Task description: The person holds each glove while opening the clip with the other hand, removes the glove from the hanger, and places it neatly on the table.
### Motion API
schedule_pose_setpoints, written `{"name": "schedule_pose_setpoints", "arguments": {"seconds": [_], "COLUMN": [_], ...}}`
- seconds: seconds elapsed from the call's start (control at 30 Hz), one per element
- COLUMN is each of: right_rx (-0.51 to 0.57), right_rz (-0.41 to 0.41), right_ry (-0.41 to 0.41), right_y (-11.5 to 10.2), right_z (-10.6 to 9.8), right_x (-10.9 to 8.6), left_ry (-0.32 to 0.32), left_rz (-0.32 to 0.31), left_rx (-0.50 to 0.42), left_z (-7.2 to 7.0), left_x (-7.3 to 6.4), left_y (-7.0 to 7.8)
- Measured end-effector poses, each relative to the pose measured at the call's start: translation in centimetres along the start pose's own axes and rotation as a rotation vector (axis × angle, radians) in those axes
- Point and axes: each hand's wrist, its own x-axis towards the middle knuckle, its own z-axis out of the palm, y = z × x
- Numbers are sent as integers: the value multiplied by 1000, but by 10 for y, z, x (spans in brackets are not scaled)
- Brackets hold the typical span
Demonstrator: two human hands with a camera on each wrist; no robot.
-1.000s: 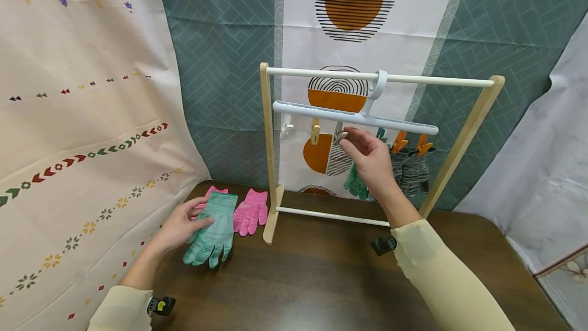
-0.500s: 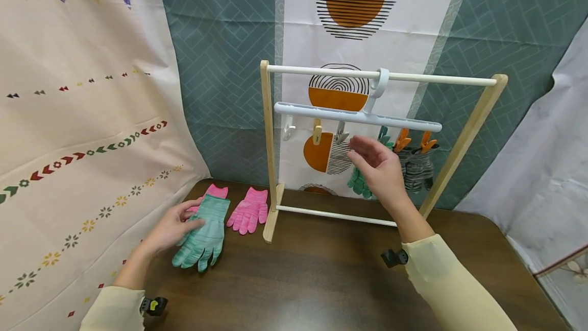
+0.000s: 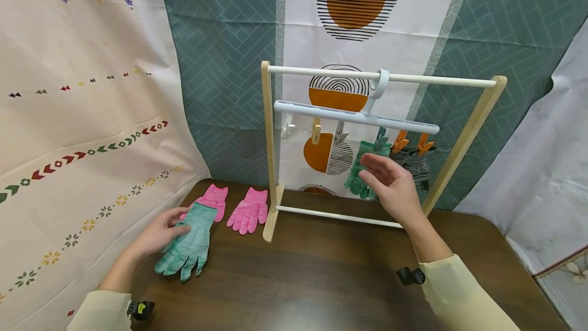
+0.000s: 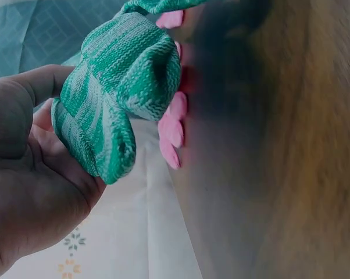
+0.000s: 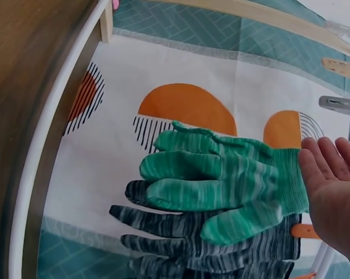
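My left hand pinches a green knit glove between thumb and fingers, its own fingers dangling downward. In the left wrist view that glove bunches against the palm. My right hand holds nothing; its fingers are loosely extended in front of a hanging green glove. A teal clothespin clips this glove to a pale blue hanger. Grey-black gloves hang beside it under orange clothespins. Grey, yellow and white clothespins hang with nothing in them.
Two pink gloves lie on the brown table left of the rack. The wooden rack's left post and white top rail support the hanger. Patterned cloths stand behind and at both sides.
My right hand has come off the grey clothespin and moved right and down. The left hand has carried the green glove left and toward me, uncovering more of one pink glove.
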Motion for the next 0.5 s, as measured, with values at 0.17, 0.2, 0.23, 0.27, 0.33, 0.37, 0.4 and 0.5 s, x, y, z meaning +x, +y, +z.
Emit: {"name": "schedule_pose_setpoints", "arguments": {"seconds": [0.17,0.2,0.23,0.27,0.33,0.37,0.4,0.5], "right_rx": [-58,-69,-84,-93,-107,-116,-122,-134], "right_rz": [-8,-8,-9,-8,-11,-12,-13,-16], "right_ry": [-26,-31,-36,-38,-41,-40,-40,-38], "right_y": [4,5,5,5,6,7,7,8], "right_z": [-5,-6,-7,-9,-11,-12,-13,-16], "right_x": [-8,-10,-12,-14,-17,-19,-21,-25], "left_ry": [-7,-9,-11,-15,-19,-19,-22,-28], "left_rz": [-20,-24,-27,-23,-22,-21,-14,-14], "left_rx": [37,41,46,52,62,62,67,73], "left_z": [-2,-2,-3,-3,-4,-5,-5,-7], "left_x": [-3,-4,-4,-4,-5,-6,-6,-7], "left_y": [-7,-8,-10,-11,-14,-16,-18,-23]}}
